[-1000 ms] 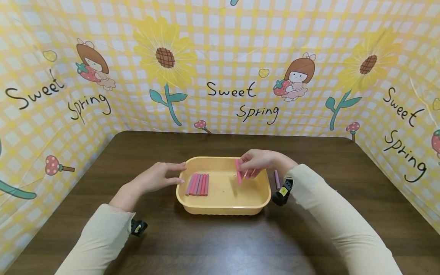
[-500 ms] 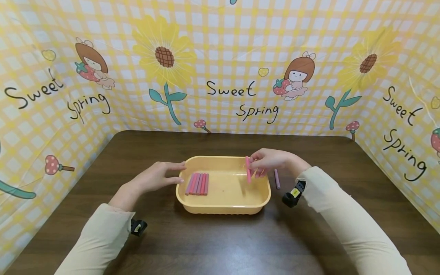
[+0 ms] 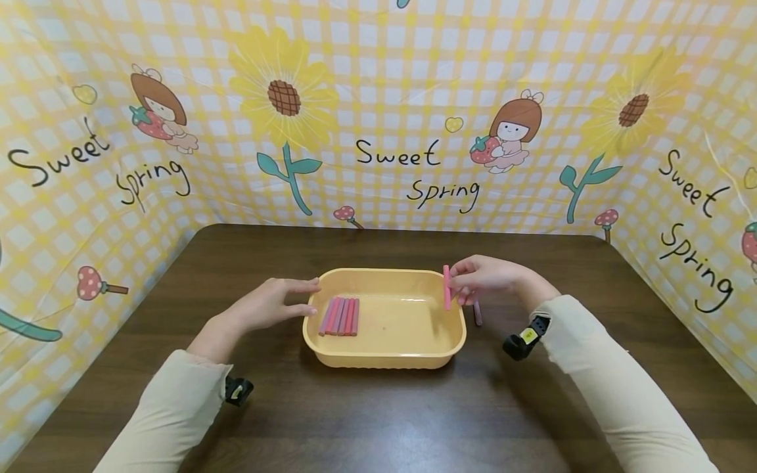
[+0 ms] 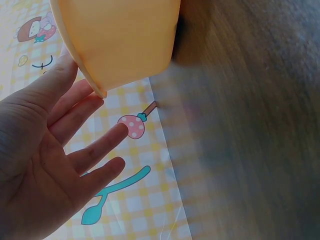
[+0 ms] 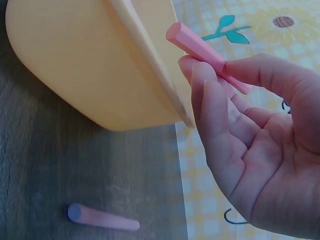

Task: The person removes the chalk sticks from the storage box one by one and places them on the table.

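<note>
My right hand pinches a pink stick between thumb and fingertips, upright-looking in the head view over the right rim of a yellow plastic tray. In the right wrist view the pink stick has a blunt end and slants beside the tray's rim. My left hand touches the tray's left rim, its fingers fairly straight; two of them stand clear of the tray in the left wrist view. Inside the tray, on the left, several pink and purple sticks lie side by side in a row.
A single purple stick lies on the dark wooden table just right of the tray, partly below my right hand. A yellow checked cloth with printed flowers rises behind the table and along both sides.
My right hand has moved right with the pink stick, from above the tray's inside to its right rim. My left hand and the row of sticks stay put.
</note>
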`<control>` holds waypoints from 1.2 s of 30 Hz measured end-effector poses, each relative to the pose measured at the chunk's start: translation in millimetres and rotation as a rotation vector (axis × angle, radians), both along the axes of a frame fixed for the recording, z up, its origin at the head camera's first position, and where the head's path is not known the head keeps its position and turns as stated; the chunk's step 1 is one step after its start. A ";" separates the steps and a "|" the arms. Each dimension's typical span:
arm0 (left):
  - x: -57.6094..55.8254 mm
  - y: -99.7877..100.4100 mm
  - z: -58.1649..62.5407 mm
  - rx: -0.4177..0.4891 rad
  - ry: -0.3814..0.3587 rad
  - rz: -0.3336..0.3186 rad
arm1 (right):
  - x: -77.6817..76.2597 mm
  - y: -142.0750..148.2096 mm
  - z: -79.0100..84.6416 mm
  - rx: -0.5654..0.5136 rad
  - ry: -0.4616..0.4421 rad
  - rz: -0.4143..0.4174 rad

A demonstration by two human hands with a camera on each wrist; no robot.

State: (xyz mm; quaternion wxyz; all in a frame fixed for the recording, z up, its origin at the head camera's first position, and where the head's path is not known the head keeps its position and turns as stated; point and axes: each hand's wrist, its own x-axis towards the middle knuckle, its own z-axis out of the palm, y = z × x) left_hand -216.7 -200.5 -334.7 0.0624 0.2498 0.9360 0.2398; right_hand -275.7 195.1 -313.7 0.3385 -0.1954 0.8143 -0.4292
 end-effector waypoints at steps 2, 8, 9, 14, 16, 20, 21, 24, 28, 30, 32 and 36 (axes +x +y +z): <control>-0.1 -0.2 0.0 0.001 0.001 0.001 | 0.0 4.5 -0.8 -0.003 0.012 -0.011; -0.1 -0.5 -0.2 0.003 0.002 -0.003 | 1.0 18.3 -4.2 -0.033 0.017 -0.040; -0.1 -0.5 -0.4 0.004 0.001 -0.003 | 1.1 20.5 -5.5 -0.039 0.010 -0.045; -0.2 -0.5 -1.4 0.004 -0.002 0.002 | 1.7 30.2 -13.0 -0.061 -0.022 -0.066; -0.1 -0.4 -1.4 0.004 -0.003 0.003 | 2.3 33.3 -15.3 -0.072 -0.030 -0.074; 0.4 -0.3 -0.5 0.005 -0.003 0.004 | 3.6 38.5 -17.8 -0.092 -0.033 -0.074; 0.6 -0.3 -0.3 0.005 -0.003 0.004 | 3.7 39.8 -18.5 -0.095 -0.032 -0.074; 0.7 -0.2 -0.1 0.006 -0.002 0.002 | 4.0 43.7 -20.6 -0.095 -0.035 -0.074; 0.2 -0.4 -0.9 0.009 -0.001 0.000 | 4.4 49.2 -23.9 -0.078 -0.057 -0.099; -0.2 -0.6 -1.5 0.011 -0.001 0.003 | 4.5 52.7 -25.8 -0.071 -0.069 -0.114; -0.6 -0.9 -2.0 0.013 0.000 0.004 | 4.5 56.1 -27.8 -0.070 -0.084 -0.128; -1.0 -1.5 -2.6 0.018 0.002 0.003 | 3.5 62.3 -32.9 -0.073 -0.103 -0.142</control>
